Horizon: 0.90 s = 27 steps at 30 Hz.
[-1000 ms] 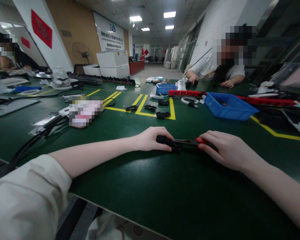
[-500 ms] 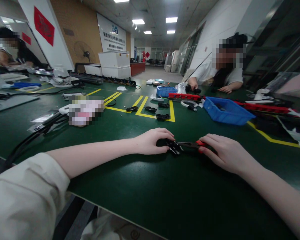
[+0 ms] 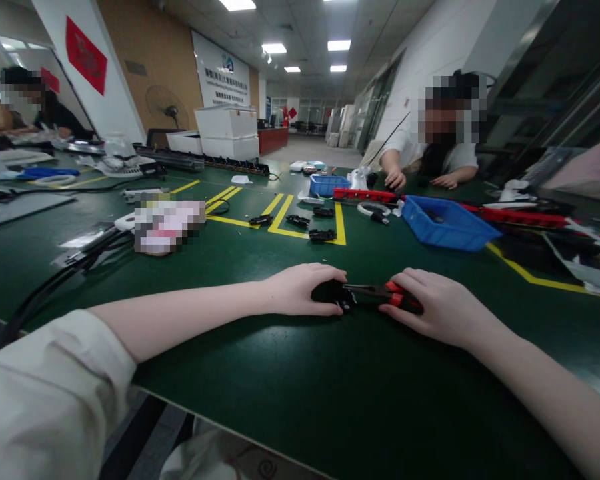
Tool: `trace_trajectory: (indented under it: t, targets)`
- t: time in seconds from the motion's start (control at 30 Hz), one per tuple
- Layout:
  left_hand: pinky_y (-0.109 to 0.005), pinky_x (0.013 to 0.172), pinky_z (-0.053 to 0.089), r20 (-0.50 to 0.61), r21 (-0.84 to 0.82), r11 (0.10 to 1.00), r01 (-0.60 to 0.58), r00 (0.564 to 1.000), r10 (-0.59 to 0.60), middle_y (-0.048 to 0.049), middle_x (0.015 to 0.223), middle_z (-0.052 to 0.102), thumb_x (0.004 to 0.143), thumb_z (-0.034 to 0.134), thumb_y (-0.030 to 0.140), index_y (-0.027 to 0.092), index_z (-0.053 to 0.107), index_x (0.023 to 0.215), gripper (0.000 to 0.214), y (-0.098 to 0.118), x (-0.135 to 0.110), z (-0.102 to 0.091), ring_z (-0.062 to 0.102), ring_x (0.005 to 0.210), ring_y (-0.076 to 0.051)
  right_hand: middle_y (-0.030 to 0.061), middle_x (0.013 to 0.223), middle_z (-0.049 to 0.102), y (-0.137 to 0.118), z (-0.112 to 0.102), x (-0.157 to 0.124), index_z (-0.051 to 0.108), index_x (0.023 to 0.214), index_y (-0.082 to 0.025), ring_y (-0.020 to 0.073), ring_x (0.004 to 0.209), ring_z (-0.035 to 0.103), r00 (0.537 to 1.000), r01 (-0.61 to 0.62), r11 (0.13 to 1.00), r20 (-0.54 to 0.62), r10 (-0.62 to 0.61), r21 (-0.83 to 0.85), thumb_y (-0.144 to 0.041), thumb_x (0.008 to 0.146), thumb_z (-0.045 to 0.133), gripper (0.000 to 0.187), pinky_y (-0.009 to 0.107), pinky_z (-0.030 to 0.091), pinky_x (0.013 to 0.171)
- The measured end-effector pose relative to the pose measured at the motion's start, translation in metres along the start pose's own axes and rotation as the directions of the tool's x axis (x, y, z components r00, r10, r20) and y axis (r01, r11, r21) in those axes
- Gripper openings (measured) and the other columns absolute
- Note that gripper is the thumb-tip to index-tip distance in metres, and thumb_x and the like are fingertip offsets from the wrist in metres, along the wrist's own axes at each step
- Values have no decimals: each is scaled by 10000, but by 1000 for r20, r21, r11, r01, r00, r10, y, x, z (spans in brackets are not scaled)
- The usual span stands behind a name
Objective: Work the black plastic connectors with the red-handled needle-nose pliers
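My left hand point(image 3: 300, 289) lies on the green table point(image 3: 280, 373) with its fingers curled over a small black plastic part point(image 3: 329, 293). My right hand point(image 3: 440, 308) is closed around the red handles of a pair of pliers point(image 3: 380, 293). The pliers' dark jaws point left and meet the black part between the two hands. Both forearms rest low over the table.
Three small black parts point(image 3: 300, 223) lie inside yellow floor-tape lines beyond my hands. A blue bin point(image 3: 447, 223) stands at the right, a smaller blue tray point(image 3: 329, 183) farther back. Black cables point(image 3: 70, 267) run at the left. A person point(image 3: 430, 157) sits opposite; another person point(image 3: 27, 110) sits far left.
My right hand has slid a little to the left with the pliers, closing the gap to my left hand. The camera view has tilted slightly.
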<state>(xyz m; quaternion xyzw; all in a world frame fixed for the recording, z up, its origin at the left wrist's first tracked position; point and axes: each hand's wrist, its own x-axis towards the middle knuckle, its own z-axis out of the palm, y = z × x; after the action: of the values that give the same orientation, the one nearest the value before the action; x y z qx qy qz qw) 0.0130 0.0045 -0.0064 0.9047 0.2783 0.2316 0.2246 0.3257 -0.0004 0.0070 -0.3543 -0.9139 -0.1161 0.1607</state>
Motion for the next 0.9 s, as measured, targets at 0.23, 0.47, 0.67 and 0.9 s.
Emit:
trace_trajectory:
  t: [0.23,0.47,0.67,0.9]
  targets:
    - [-437,1110,529,-2,-11,999,31,1000,-31,-154,1477,649,902,789,374,181,606,1344,515,3,0,-1,667,1318,-291,104,880,708,-3,1,1,669,975,-196,213,708,636,996,43,993,-75,-51,-110,-552,980,554,374,351,478,634]
    - [-433,1091,530,19,-64,996,61,998,-60,-141,1501,637,891,795,358,198,581,1283,475,4,0,-1,667,1313,-286,113,915,737,-4,3,1,697,1007,-201,226,731,644,994,39,985,-93,-55,-165,-565,963,583,383,365,479,655]
    - [-403,1081,520,18,-31,999,25,1000,-25,-122,1448,668,922,758,354,205,588,1313,451,4,0,-1,669,1293,-263,122,931,736,-4,4,0,702,1025,-201,247,770,657,993,46,983,-103,-65,-177,-549,965,581,373,382,492,676]
    - [-392,1021,538,25,-25,999,42,999,-42,-119,1370,700,933,743,421,213,575,1328,477,3,-2,-1,694,1238,-277,130,938,727,-5,1,0,710,1034,-194,264,810,652,987,74,978,-124,-99,-196,-514,957,602,346,386,479,683]
